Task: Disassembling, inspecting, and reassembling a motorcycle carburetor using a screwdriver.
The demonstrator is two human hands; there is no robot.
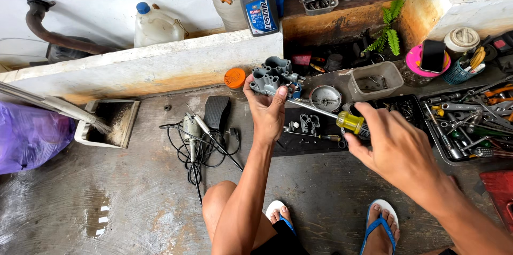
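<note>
— While the carburetor (273,76) was held up over the floor (133,201), how was it gripped?

— It was clasped from below by the left hand (267,113), the fingers closed around its lower body and the thumb pressed against its side. It was kept in the air, above the black mat (291,127) and just in front of the low wall (155,63).

— And the right hand (393,145)?

— A screwdriver (334,116) was held in it, the fingers wrapped about the yellow handle. The shaft was pointed left, and its tip was set against the carburetor's right side, near the blue fitting; the exact screw could not be made out.

— What could have gone wrong from there?

— The tip could have slipped out of the slot if the shaft was tilted, and the screw head could have been chewed. Since the body was braced by one hand only, a hard push could have twisted it loose, and it could have been dropped onto the small parts (304,124) laid on the mat. A freed screw could also have been lost among the cable (200,148) or the tool tray (465,121).

— Anything else nearby?

— An oil bottle (259,4) and a white jug (156,24) were stood on the wall, and a grey tub (374,80) was set beyond the mat.
</note>
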